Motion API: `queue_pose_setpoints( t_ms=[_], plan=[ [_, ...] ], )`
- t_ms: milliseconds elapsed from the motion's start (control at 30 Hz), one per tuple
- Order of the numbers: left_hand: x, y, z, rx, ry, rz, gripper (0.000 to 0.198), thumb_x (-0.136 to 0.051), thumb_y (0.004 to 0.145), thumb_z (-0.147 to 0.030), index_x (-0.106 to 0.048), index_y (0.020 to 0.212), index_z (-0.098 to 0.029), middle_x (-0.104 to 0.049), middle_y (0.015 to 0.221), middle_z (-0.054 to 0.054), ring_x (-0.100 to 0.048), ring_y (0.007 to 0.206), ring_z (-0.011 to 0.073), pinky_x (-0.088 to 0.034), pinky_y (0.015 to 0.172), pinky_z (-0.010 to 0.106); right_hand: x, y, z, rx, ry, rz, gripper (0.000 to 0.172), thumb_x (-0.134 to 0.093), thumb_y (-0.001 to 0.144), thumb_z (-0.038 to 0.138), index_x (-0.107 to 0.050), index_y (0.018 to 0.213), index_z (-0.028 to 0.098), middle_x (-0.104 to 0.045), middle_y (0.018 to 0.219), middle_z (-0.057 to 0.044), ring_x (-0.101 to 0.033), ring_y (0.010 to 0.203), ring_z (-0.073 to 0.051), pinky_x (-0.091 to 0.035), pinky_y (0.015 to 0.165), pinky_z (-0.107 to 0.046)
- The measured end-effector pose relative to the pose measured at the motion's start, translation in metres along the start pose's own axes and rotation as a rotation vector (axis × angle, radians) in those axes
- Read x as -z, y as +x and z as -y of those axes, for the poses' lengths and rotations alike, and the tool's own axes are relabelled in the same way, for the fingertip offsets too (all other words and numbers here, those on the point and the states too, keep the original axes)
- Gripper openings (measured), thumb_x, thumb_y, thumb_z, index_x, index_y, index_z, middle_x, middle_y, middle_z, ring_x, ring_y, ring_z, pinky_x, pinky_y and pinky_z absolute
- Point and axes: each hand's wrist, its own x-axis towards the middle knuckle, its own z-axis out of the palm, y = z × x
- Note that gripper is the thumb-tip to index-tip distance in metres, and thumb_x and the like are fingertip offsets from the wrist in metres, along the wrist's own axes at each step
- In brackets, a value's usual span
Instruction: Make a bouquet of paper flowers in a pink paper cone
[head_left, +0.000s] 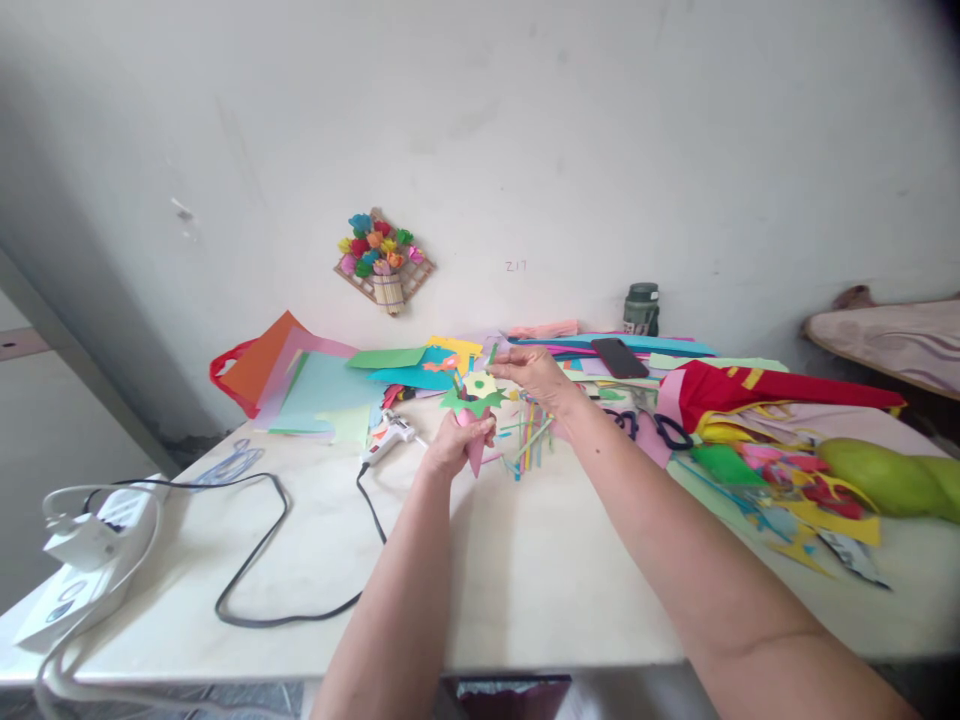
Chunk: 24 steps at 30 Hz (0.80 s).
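Observation:
My left hand (454, 446) is closed around a pink paper cone (475, 456), its point downward. Jagged green paper leaves (454, 399) spread from the top of the cone, with a pale yellow paper flower (481, 384) with a green centre among them. Just above and to the right, my right hand (536, 374) pinches a small green paper strip (493, 353) between thumb and fingertips. The strip is beside the flower; whether they touch I cannot tell. Fingers hide part of the cone.
A white glue gun (390, 437) lies left of my hands, its black cord (281, 520) running to a power strip (90, 570). Coloured paper sheets (322, 385), thin paper strips (531, 440), scissors (673, 432), a phone (619, 357) and a dark bottle (642, 309) are around.

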Motion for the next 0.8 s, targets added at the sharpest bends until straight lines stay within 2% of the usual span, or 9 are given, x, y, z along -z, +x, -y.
queue_pose_setpoints(
  t_ms=[267, 500, 633, 733, 800],
  plan=[
    [-0.003, -0.002, -0.004, -0.005, -0.002, 0.010, 0.045, -0.084, 0.044, -0.044, -0.062, 0.065, -0.010, -0.053, 0.062, 0.001, -0.047, 0.054, 0.0088, -0.040, 0.050, 0.023, -0.002, 0.002, -0.005, -0.014, -0.013, 0.011, 0.022, -0.076, 0.055, 0.035, -0.066, 0.061, 0.016, -0.051, 0.061, 0.005, -0.045, 0.059, -0.008, -0.036, 0.057, -0.022],
    [-0.006, -0.002, -0.006, 0.003, -0.008, -0.027, 0.046, -0.085, 0.041, -0.041, -0.060, 0.065, -0.011, -0.053, 0.062, 0.000, -0.046, 0.054, 0.0088, -0.039, 0.050, 0.024, -0.002, 0.003, -0.006, -0.020, -0.030, 0.030, 0.014, -0.073, 0.058, 0.027, -0.066, 0.060, 0.016, -0.053, 0.063, 0.004, -0.048, 0.059, -0.008, -0.041, 0.060, -0.023],
    [-0.003, 0.001, -0.003, -0.056, 0.023, -0.058, 0.042, -0.084, 0.044, -0.039, -0.062, 0.068, -0.011, -0.056, 0.062, 0.001, -0.049, 0.053, 0.0103, -0.039, 0.050, 0.025, 0.001, 0.000, 0.001, 0.006, 0.026, 0.075, 0.018, -0.077, 0.056, 0.028, -0.066, 0.068, 0.018, -0.061, 0.070, 0.003, -0.055, 0.068, -0.011, -0.045, 0.065, -0.024],
    [-0.001, 0.003, -0.001, -0.090, 0.035, -0.036, 0.037, -0.082, 0.050, -0.038, -0.063, 0.067, -0.011, -0.056, 0.062, 0.002, -0.049, 0.053, 0.0106, -0.039, 0.051, 0.026, 0.003, -0.004, 0.007, 0.011, 0.041, 0.111, 0.025, -0.079, 0.054, 0.027, -0.067, 0.075, 0.020, -0.064, 0.071, 0.003, -0.057, 0.068, -0.012, -0.046, 0.065, -0.024],
    [0.000, 0.003, -0.001, -0.095, 0.035, -0.016, 0.037, -0.081, 0.051, -0.039, -0.062, 0.066, -0.011, -0.057, 0.062, 0.002, -0.049, 0.053, 0.0103, -0.039, 0.051, 0.026, 0.003, -0.006, 0.010, 0.026, 0.035, 0.116, 0.024, -0.078, 0.054, 0.027, -0.066, 0.074, 0.020, -0.064, 0.070, 0.003, -0.056, 0.066, -0.011, -0.046, 0.065, -0.024]
  ],
)
